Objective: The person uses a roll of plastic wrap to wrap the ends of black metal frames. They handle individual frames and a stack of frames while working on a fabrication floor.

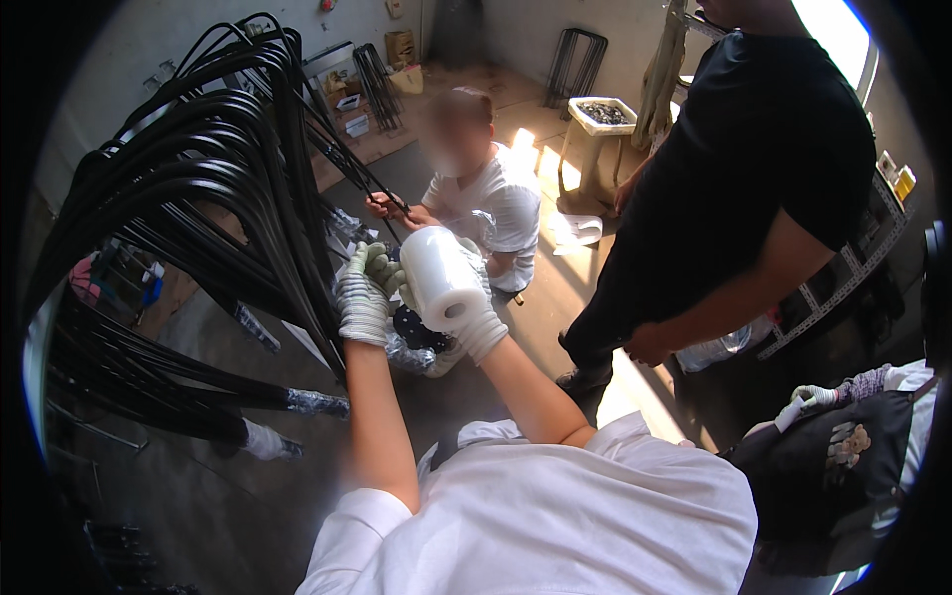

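Both of my hands wear pale knitted gloves and are raised in the middle of the head view. My right hand (482,327) is closed round a thick white roll of plastic stretch film (436,270), gripping it from the right and behind. One end of the roll's core faces me. Just left of the roll is my left hand (363,297), its fingers curled in beside the black tubes. Whatever those fingers hold is too small or hidden to make out. The bent black tubes (223,164) form a large bundle at the left, with clear film wrapped on several ends (317,402).
A seated person in white (511,203) works with thin black rods ahead. Close on the right stands a person in black (764,149). Another gloved hand (818,395) shows at far right. A white tray of small parts (602,114) sits on a stand behind.
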The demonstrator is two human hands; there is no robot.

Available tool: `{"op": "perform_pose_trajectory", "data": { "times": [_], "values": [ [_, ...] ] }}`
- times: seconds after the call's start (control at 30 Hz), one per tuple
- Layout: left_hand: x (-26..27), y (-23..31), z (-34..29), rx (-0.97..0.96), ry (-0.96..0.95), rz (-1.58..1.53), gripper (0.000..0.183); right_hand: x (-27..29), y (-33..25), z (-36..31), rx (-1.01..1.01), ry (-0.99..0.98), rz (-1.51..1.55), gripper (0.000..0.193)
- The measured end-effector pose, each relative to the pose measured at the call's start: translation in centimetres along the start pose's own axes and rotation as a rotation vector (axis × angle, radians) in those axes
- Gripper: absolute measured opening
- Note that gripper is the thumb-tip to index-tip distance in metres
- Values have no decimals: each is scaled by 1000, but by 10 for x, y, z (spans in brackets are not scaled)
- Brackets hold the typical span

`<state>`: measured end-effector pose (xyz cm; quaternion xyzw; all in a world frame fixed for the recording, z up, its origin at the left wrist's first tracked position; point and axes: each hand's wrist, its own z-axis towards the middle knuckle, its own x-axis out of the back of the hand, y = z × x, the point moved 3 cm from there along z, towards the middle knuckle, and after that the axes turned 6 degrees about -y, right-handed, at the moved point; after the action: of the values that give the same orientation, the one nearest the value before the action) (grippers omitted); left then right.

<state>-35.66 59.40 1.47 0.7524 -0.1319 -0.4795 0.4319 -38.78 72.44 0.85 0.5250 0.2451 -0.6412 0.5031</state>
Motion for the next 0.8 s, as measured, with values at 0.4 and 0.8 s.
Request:
{"op": "perform_pose_trajectory", "data": {
  "times": [0.4,0.8],
  "values": [
    [21,3,13,-15,44,27,33,24,-13,7,-45,58,-99,73],
    [-58,11,-17,64,-1043,-1274,62,-63,-16,11,-101,-561,18,77]
  ]
}}
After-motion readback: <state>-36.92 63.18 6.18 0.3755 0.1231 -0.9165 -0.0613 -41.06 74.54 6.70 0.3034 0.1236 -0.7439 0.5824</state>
